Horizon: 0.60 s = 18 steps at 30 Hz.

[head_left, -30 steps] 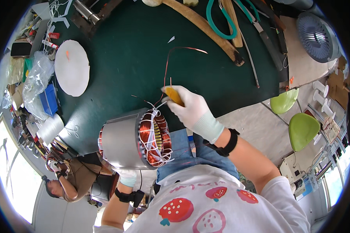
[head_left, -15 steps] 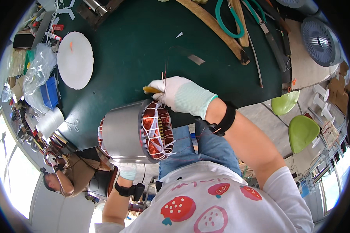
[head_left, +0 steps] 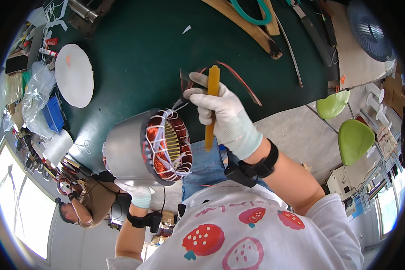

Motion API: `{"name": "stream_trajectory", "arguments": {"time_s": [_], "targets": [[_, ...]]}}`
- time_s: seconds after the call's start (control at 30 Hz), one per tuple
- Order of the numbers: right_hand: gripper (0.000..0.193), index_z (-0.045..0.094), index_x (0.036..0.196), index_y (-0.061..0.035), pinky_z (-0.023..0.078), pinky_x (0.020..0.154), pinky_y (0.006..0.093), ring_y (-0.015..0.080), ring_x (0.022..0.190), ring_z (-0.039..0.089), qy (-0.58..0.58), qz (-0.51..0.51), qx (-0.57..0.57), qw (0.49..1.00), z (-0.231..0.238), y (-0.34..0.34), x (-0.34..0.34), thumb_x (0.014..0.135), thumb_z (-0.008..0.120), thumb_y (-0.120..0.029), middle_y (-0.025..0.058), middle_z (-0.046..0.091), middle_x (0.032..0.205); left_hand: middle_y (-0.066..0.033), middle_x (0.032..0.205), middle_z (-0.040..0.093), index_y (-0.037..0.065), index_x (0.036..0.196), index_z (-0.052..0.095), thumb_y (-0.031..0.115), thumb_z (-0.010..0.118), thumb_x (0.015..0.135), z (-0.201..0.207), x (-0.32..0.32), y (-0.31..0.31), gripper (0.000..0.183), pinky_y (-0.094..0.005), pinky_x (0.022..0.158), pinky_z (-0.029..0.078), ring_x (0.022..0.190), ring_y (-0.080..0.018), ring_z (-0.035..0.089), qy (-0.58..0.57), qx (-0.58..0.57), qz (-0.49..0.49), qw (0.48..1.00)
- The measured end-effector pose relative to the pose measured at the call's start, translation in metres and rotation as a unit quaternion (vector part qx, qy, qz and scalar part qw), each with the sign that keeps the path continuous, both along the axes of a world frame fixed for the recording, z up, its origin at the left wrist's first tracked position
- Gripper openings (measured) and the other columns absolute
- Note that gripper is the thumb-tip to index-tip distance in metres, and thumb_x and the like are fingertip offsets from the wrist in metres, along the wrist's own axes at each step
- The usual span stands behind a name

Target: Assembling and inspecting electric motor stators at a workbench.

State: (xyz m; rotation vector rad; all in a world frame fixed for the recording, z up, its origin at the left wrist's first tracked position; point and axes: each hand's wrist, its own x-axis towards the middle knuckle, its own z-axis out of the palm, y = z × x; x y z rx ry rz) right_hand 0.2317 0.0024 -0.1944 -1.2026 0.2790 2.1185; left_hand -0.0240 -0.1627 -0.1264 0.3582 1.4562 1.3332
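Note:
A motor stator (head_left: pixel 129 146) with a smooth grey shell lies on its side at the table's near edge. Its copper winding (head_left: pixel 184 139), laced with white cord, faces right, and yellowish strips show inside the bore. My left hand (head_left: pixel 140 192), in a white glove, holds the shell from the near side; its fingers are partly hidden. Just beyond the winding, my gloved right hand (head_left: pixel 225 105) grips a flat yellow stick (head_left: pixel 213 81). Reddish lead wires (head_left: pixel 240 81) arc past its fingers, and a dark sleeve end (head_left: pixel 181 101) runs from the winding to its fingertips.
A white oval disc (head_left: pixel 74 76) lies left on the green table (head_left: pixel 135 58). Beyond are a curved wooden handle (head_left: pixel 243 24), teal-handled scissors (head_left: pixel 256 20) and a metal rod (head_left: pixel 290 54). A blue bin (head_left: pixel 54 112) and a co-worker (head_left: pixel 92 202) are at left; green stools (head_left: pixel 355 141) stand right.
My right hand has drawn back from the winding to the right, and the yellow stick now points away from me. The stator has turned, showing more of its bore.

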Motion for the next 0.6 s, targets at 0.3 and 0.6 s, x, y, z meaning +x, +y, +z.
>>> {"name": "stream_trajectory", "arguments": {"time_s": [0.3,0.6], "targets": [[0.039,0.058,0.127,0.0028,0.045,0.054,0.0193,0.0053,0.059,0.054,-0.175,0.166,0.251,0.937,-0.013,0.045,0.081,0.094,0.063,-0.016,0.0114,0.072,0.104,-0.0181,0.153,0.039,0.004,0.157,0.02,0.015,0.049,0.105,-0.012,-0.039,0.025,0.061,-0.0422,0.112,0.041,0.134,-0.0296,0.047,0.48,0.023,-0.201,0.854],[0.03,0.063,0.122,0.0003,0.048,0.048,0.0189,0.0068,0.055,0.062,-0.196,0.275,0.24,0.91,-0.016,0.047,0.075,0.1,0.057,-0.018,0.0098,0.073,0.09,-0.0148,0.148,0.044,-0.001,0.154,0.028,0.007,0.046,0.105,0.004,-0.052,0.087,0.053,-0.0397,0.112,0.042,0.131,-0.0256,0.05,0.392,-0.064,-0.183,0.899]]}}
